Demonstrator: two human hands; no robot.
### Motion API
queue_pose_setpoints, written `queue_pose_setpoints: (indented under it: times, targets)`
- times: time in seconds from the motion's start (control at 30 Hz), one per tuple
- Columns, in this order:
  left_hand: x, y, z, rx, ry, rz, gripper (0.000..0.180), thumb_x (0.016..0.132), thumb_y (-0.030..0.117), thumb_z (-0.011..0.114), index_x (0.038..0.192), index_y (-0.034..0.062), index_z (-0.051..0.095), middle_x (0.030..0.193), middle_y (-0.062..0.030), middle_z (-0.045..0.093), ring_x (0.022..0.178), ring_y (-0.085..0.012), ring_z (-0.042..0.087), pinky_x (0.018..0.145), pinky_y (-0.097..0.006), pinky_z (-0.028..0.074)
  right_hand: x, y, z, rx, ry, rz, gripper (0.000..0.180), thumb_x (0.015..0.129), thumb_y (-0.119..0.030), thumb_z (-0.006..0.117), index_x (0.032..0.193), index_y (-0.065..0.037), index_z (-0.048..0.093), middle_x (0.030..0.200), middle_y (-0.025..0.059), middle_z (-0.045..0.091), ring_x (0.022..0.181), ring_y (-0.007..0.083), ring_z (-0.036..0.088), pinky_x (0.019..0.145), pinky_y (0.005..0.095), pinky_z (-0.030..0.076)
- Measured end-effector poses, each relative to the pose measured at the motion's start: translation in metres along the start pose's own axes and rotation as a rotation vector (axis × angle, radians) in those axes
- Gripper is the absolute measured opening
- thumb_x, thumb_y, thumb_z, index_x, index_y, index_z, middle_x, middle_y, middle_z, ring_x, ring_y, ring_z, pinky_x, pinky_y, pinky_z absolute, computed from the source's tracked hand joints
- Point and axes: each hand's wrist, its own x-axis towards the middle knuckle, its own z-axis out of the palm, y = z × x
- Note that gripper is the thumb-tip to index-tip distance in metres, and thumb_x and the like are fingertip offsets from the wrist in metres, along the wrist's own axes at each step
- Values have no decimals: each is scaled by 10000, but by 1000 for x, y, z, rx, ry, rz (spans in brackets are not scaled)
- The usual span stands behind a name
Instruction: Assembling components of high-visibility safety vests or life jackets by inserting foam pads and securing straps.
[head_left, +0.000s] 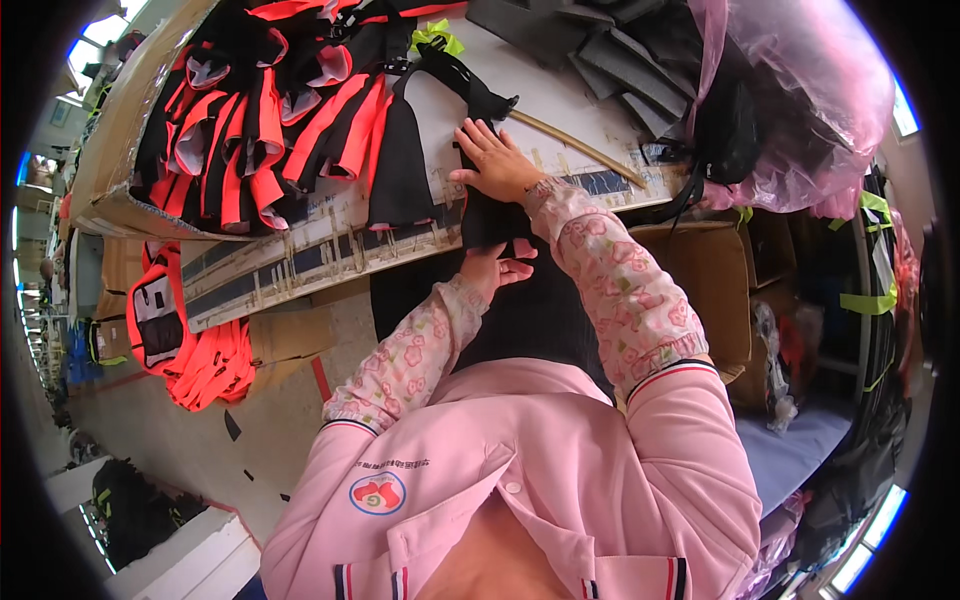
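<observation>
Shirt (610, 470): we see pale pink cloth with short sleeves.
Collar (440, 540): pink, open at the neck, striped in navy, white and red near its edges.
Button (514, 488): small, round and pink.
Sleeve hems (677, 368): we note narrow bands of navy, white and red.
Badge (378, 492): a blue-edged oval, red and green inside, dark lettering above.
Sleeve covers (620, 285): loose, pale, printed with pink flowers and green leaves, gathered at the wrists.
Left hand (488, 268) and right hand (500, 167): both bare.
</observation>
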Motion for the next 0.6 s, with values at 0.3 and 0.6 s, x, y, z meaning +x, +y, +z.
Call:
queue_pose_setpoints:
  times: [0.3, 0.6]
  targets:
    - [0, 9, 2, -74, -60, -29, 343, 924, 261, 412, 1213, 79, 446, 1085, -179, 582, 865, -306, 611, 832, -465, 474, -80, -1, -31, 196, 144, 23, 486, 840, -217, 572, 1276, -54, 430, 1344, 167, 385, 1276, 326, 311, 1024, 366, 306]
    - [-10, 16, 14, -46, -18, -34, 326, 931, 242, 404, 1218, 93, 445, 1057, -142, 589, 843, -297, 624, 817, -455, 483, -105, 26, -59, 169, 405, 71, 206, 786, -126, 601, 975, -49, 623, 995, 140, 609, 899, 316, 577, 786, 361, 469]
